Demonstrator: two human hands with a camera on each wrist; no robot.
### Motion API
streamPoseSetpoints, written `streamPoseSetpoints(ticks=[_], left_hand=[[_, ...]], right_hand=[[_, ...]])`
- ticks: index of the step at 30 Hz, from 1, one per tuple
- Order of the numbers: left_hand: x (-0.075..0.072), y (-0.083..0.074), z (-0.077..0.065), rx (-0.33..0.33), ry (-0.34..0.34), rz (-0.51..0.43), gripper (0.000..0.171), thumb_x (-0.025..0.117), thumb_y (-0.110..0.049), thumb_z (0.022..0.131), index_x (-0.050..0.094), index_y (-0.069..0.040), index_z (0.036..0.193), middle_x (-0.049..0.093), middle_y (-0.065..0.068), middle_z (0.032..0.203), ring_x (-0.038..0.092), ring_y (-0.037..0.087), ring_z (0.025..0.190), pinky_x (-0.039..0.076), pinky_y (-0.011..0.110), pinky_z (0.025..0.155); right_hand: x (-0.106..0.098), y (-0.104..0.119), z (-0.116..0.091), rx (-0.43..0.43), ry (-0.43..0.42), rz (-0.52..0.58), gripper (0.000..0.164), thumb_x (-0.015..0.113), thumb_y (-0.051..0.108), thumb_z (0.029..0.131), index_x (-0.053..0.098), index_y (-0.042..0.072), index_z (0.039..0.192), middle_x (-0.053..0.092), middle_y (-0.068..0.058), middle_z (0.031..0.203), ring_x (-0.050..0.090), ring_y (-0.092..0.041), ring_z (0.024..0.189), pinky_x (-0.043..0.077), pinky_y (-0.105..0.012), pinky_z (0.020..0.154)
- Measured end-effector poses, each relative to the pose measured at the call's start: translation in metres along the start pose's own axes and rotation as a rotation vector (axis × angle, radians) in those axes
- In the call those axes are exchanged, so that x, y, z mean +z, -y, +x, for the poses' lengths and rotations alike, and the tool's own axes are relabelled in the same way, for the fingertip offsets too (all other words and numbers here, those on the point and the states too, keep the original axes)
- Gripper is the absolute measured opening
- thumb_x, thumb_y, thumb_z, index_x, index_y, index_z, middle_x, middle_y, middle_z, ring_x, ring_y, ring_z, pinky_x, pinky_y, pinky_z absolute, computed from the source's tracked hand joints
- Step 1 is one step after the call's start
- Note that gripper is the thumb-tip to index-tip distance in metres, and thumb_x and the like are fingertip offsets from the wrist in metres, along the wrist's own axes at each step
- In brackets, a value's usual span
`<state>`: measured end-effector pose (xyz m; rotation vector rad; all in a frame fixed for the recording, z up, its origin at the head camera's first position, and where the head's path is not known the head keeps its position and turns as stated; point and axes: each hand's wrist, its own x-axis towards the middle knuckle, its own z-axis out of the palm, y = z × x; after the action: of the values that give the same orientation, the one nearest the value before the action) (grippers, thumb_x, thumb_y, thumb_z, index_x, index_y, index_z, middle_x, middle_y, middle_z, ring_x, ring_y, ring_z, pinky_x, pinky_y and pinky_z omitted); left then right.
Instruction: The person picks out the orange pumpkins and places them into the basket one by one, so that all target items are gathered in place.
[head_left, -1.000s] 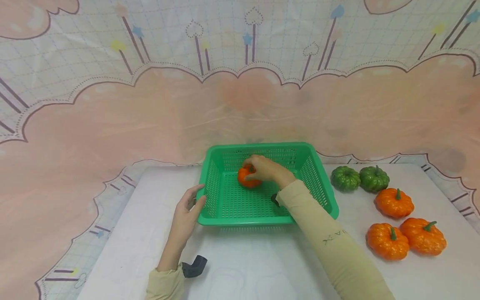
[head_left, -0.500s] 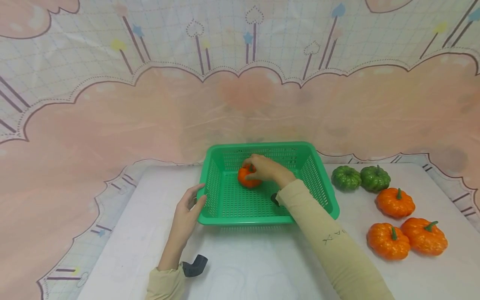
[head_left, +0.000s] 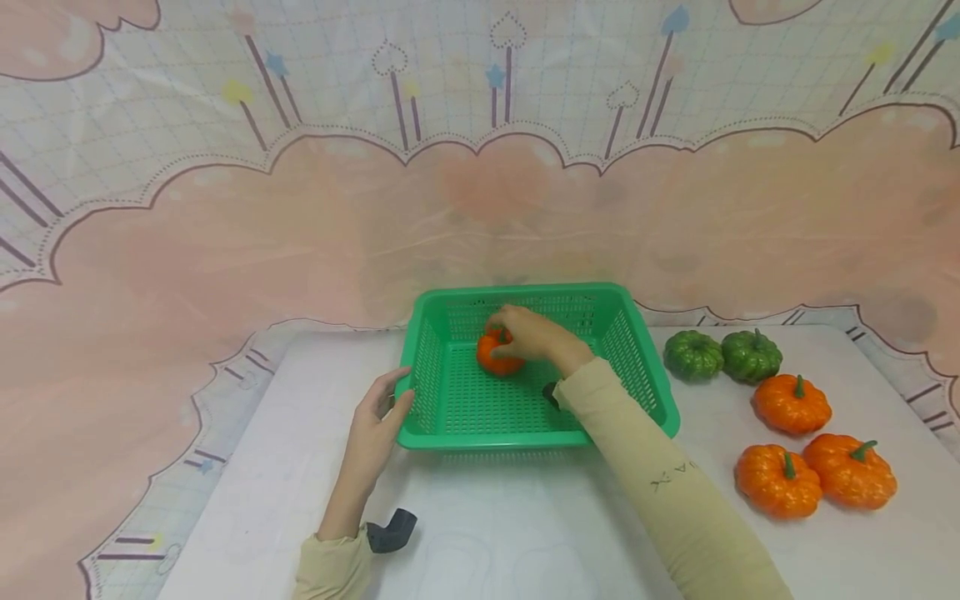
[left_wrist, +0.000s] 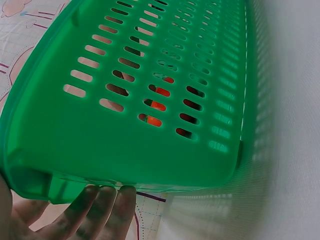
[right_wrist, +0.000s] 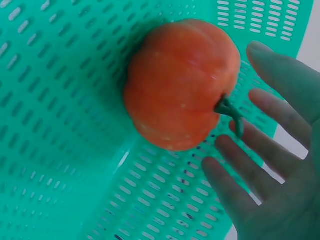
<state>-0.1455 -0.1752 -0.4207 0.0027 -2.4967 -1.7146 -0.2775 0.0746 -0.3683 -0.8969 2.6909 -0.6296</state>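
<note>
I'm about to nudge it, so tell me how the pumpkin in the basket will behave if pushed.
The pumpkin may rock or roll, being rounded, though its shallow lobes could slow it. Its smooth skin might be a little slippery. The basket has walls likely to stop it.

the beige right sleeve [head_left: 675,504] bears small dark markings [head_left: 662,480].

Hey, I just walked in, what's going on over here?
A person has their right hand spread close to an orange pumpkin in a green basket; their left hand is at the basket's left edge. Three more orange pumpkins and two green pumpkins sit on the white table to the right.
</note>
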Motion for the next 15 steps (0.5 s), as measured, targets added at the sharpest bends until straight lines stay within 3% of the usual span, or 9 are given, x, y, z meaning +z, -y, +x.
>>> streamPoseSetpoints(ticks=[15], left_hand=[[0.0, -0.002, -0.001, 0.001, 0.008, -0.012, 0.043, 0.056, -0.029, 0.102, 0.049, -0.015, 0.143, 0.047, 0.013, 0.15, 0.049, 0.036, 0.135, 0.045, 0.055, 0.106]], right_hand=[[-0.007, 0.011, -0.008, -0.042, -0.039, -0.043, 0.048, 0.07, 0.021, 0.095, 0.057, 0.002, 0.136, 0.053, -0.015, 0.141, 0.051, -0.031, 0.128, 0.045, -0.043, 0.107]])
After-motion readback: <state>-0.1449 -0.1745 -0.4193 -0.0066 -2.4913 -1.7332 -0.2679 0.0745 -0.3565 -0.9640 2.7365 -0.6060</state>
